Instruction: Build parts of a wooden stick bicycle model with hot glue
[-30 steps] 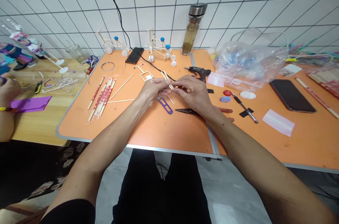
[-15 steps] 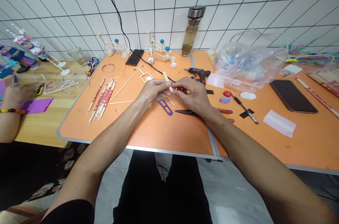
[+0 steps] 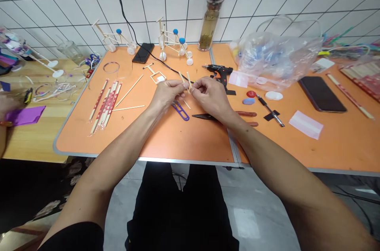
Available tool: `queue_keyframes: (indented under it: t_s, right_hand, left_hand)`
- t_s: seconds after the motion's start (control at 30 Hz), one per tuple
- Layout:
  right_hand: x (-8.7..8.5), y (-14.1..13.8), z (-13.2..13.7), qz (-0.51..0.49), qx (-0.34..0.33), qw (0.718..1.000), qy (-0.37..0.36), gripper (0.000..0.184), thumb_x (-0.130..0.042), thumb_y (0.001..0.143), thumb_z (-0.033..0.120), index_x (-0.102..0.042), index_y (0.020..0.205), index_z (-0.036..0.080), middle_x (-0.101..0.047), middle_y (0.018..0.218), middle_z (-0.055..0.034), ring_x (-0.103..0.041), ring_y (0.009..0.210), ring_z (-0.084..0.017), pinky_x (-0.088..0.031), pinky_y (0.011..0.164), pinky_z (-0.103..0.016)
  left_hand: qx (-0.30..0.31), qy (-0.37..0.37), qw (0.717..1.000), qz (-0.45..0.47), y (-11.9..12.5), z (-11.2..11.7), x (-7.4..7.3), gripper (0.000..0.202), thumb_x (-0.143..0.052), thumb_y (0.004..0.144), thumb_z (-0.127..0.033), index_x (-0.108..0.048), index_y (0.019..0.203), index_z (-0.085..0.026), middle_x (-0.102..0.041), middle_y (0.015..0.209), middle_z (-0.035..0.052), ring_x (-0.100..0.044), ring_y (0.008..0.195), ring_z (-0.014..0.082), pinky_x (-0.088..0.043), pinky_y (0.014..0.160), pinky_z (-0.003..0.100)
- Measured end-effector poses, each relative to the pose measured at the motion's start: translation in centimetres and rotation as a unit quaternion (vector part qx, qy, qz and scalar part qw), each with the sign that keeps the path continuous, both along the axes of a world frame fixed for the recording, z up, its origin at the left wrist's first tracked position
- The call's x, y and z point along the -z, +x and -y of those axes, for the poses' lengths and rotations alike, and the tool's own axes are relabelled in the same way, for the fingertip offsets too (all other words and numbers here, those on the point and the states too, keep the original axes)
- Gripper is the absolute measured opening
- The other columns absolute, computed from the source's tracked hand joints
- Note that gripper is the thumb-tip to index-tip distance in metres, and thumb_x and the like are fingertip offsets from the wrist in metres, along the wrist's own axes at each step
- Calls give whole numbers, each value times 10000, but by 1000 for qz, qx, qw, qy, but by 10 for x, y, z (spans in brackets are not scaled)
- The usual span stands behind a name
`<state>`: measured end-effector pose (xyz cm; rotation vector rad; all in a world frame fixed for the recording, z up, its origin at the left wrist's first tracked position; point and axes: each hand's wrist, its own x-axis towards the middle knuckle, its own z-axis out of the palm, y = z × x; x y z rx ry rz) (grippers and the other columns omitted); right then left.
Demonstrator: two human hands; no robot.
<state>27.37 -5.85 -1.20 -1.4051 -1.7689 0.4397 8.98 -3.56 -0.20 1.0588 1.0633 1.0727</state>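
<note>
My left hand (image 3: 167,94) pinches a short wooden stick (image 3: 181,77) between thumb and fingers. A second short wooden stick (image 3: 188,78) stands close beside it, gripped by the fingertips of my right hand (image 3: 211,94). The tops of the sticks are slightly apart; their lower ends are partly hidden by my fingers. Below my hands lie purple thread snips (image 3: 182,113) and pliers (image 3: 204,116) with red-brown handles, partly under my right wrist. A small frame of glued sticks (image 3: 155,76) lies just behind my left hand. Loose sticks (image 3: 130,90) rest to its left.
Wrapped chopsticks (image 3: 108,104) lie at left. Behind stand stick models (image 3: 170,41) with blue balls, a phone (image 3: 143,52) and a tea bottle (image 3: 209,19). A glue gun (image 3: 219,72), plastic bag (image 3: 276,59), pen (image 3: 270,110) and larger phone (image 3: 322,93) are rightward. Another person's hand (image 3: 7,106) is far left.
The two sticks, held together side by side before, are now separated, one in each hand. My view has shifted a little, so the table appears higher and further left.
</note>
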Motion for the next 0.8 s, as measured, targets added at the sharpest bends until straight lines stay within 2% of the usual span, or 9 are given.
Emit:
queue_keyframes:
  t_s: [0.07, 0.17, 0.23, 0.3, 0.5, 0.57, 0.67, 0.8]
  right_hand:
    - [-6, 5, 1, 22, -4, 1000, -19, 97, -699, 891, 212, -699, 794, 225, -773, 878, -55, -656, 792, -219, -486, 772, -363]
    - [-14, 11, 6, 82, -97, 987, -99, 95, -702, 845, 178, -722, 767, 228, -766, 814, -34, -640, 728, -207, -441, 694, -355]
    - [-17, 11, 12, 132, -171, 966, -144, 99, -711, 839, 172, -745, 774, 237, -779, 823, -22, -648, 728, -203, -424, 676, -351]
    - [-18, 8, 17, 178, -200, 951, -155, 96, -724, 869, 195, -763, 800, 248, -794, 849, -20, -661, 750, -207, -417, 686, -352]
    - [-12, -6, 18, 291, -60, 949, -107, 173, -659, 1021, 307, -758, 914, 212, -826, 984, -122, -709, 874, -286, -357, 677, -380]
    - [-9, -9, 16, 319, -52, 940, -112, 174, -657, 1028, 310, -762, 934, 207, -838, 1041, -142, -736, 919, -310, -353, 672, -383]
    - [-5, -13, 15, 354, -46, 926, -119, 208, -587, 1042, 224, -782, 978, 193, -845, 1111, -168, -770, 965, -329, -349, 664, -390]
    - [-7, -18, 18, 386, -37, 912, -134, 288, -516, 1075, 170, -802, 1103, 149, -838, 1199, -222, -794, 1035, -367, -395, 683, -403]
  left_hand:
    - [-54, 19, 998, 24, -6, -7, -4, 333, -1048, 782, -348, -774, 759, -161, -722, 664, -27, -625, 530, 43, -499, 524, 136]
    - [-123, 23, 991, 52, -17, -17, -10, 385, -1049, 783, -424, -754, 818, -179, -736, 697, -33, -662, 563, 45, -530, 558, 126]
    - [-138, 13, 988, 66, -23, -21, -12, 413, -1045, 788, -462, -746, 857, -186, -735, 701, -37, -686, 582, 50, -546, 573, 122]
    - [-136, 3, 987, 80, -24, -22, -11, 420, -1042, 795, -465, -735, 870, -188, -737, 714, -44, -696, 590, 46, -557, 583, 118]
    - [-116, -14, 989, 96, -18, -16, -9, 415, -1030, 829, -409, -688, 830, -175, -768, 762, -39, -699, 598, 30, -578, 619, 110]
    - [-109, -16, 989, 95, -17, -15, -10, 401, -1024, 839, -390, -686, 833, -173, -785, 779, -31, -698, 603, 28, -578, 628, 107]
    - [-106, -23, 990, 88, -17, -13, -12, 361, -1010, 858, -363, -701, 854, -174, -801, 799, -25, -704, 611, 30, -581, 647, 109]
    - [-108, -21, 990, 87, -17, -13, -12, 375, -1014, 853, -360, -689, 830, -174, -796, 791, -30, -702, 604, 31, -577, 636, 110]
